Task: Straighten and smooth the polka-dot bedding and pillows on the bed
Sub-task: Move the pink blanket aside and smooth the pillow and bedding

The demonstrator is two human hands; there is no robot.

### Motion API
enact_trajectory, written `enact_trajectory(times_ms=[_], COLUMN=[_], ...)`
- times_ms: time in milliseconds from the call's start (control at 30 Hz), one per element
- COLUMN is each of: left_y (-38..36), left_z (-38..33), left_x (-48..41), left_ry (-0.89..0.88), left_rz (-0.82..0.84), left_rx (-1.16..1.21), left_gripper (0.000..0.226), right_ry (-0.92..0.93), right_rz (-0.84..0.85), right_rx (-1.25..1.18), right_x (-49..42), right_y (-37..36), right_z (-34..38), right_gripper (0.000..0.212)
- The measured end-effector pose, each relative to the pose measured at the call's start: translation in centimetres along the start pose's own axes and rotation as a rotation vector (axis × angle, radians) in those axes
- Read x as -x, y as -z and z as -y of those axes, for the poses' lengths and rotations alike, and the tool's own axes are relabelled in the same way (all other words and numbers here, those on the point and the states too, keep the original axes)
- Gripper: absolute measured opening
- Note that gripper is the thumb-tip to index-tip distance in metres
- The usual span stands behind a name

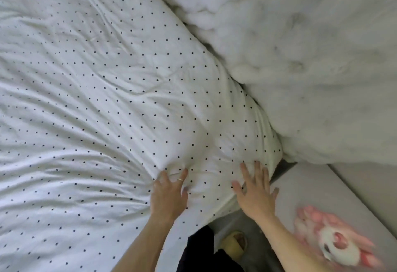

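A white polka-dot duvet (103, 104) with small dark dots covers most of the bed, creased in folds that fan out from its near right corner. My left hand (169, 194), wearing a ring, lies on that corner with its fingers curled into the fabric, bunching it. Just to the right, my right hand (255, 192) presses flat with spread fingers on the duvet's edge. No pillows show clearly.
A fluffy white blanket (300, 56) is heaped along the right side of the duvet. At lower right stands a grey surface (311, 190) holding a pink and white object (335, 241). Below, a yellowish slipper (234, 243) sits on the floor by my dark clothing.
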State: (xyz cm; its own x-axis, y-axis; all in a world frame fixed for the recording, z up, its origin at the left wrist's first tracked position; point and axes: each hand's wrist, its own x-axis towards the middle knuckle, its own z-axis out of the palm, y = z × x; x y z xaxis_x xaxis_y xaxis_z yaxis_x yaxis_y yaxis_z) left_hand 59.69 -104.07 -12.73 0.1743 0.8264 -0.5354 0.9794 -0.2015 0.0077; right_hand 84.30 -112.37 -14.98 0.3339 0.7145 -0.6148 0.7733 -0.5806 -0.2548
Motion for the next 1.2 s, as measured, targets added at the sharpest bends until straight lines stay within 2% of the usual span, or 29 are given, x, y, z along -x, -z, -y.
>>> enact_trajectory(times_ms=[33,100,167,200,300,400,467,533,600,667,700,767,833,900,933,1000,1067,1100,1133,1200], left_y=[0.9,3.0,4.7,5.3,7.1,8.3,8.6,8.6,8.3,7.9,7.8,7.9,7.7,7.8,7.8,7.7,7.4,7.0,6.5,5.3], left_z=[-0.3,-1.6,-3.7,-4.9,-8.8,-12.1,-13.6,-14.3,-14.5,-14.4,-14.2,-13.7,-13.0,-12.1,-11.6,-10.4,-10.0,-10.1,-10.3,-11.0], left_x=[-0.7,-2.6,-4.2,-4.8,-6.6,-8.4,-9.6,-10.3,-10.7,-10.6,-10.5,-10.2,-9.8,-9.4,-9.4,-9.7,-9.9,-9.9,-9.8,-9.7], left_ry=[-0.009,-0.056,-0.158,-0.224,-0.398,-0.473,-0.458,-0.425,-0.413,-0.42,-0.426,-0.437,-0.46,-0.474,-0.469,-0.452,-0.437,-0.436,-0.427,-0.398], left_rz=[-0.012,-0.078,-0.159,-0.191,-0.231,-0.209,-0.165,-0.13,-0.119,-0.138,-0.151,-0.18,-0.181,-0.143,-0.129,-0.133,-0.137,-0.144,-0.151,-0.144], left_rx=[-0.026,-0.105,-0.145,-0.155,-0.163,-0.16,-0.163,-0.139,-0.132,-0.16,-0.175,-0.187,-0.208,-0.256,-0.263,-0.259,-0.262,-0.276,-0.282,-0.293], left_gripper=[0.058,0.054,0.052,0.052,0.057,0.063,0.064,0.063,0.063,0.064,0.065,0.065,0.065,0.066,0.067,0.067,0.066,0.065,0.067,0.078], right_ry=[-0.005,-0.024,-0.223,-0.295,-0.335,-0.537,-0.68,-0.769,-0.82,-0.754,-0.691,-0.573,-0.636,-0.805,-0.823,-0.6,-0.26,-0.134,-0.024,0.025], right_rz=[-0.031,-0.198,-0.309,-0.301,-0.267,-0.328,-0.255,-0.083,0.065,0.138,0.092,-0.202,-0.512,-0.572,-0.578,-0.652,-0.761,-0.725,-0.606,-0.199], right_rx=[-0.095,-0.349,-0.674,-0.795,-0.868,-1.01,-1.254,-1.581,-1.676,-1.635,-1.546,-1.233,-0.984,-1.014,-1.075,-1.081,-0.889,-0.767,-0.642,-0.374], right_x=[0.3,-0.1,-1.3,-1.9,-3.5,-5.1,-6.0,-6.3,-6.0,-5.7,-5.6,-5.6,-5.0,-4.4,-4.4,-3.8,-2.4,-1.9,-1.4,-0.9], right_y=[0.0,0.7,2.0,2.6,3.8,4.3,4.4,4.0,3.2,2.6,2.4,1.9,1.1,1.1,1.1,1.1,0.9,-0.2,-1.4,-3.9], right_z=[-0.5,-0.3,0.1,0.0,-0.9,-2.4,-3.4,-4.2,-5.1,-5.3,-5.2,-5.1,-5.6,-6.2,-6.3,-5.3,-3.3,-2.6,-1.9,-1.2], right_gripper=[0.068,0.061,0.052,0.05,0.04,0.039,0.042,0.035,0.022,0.008,0.012,0.022,0.029,0.023,0.024,0.043,0.058,0.062,0.067,0.072])
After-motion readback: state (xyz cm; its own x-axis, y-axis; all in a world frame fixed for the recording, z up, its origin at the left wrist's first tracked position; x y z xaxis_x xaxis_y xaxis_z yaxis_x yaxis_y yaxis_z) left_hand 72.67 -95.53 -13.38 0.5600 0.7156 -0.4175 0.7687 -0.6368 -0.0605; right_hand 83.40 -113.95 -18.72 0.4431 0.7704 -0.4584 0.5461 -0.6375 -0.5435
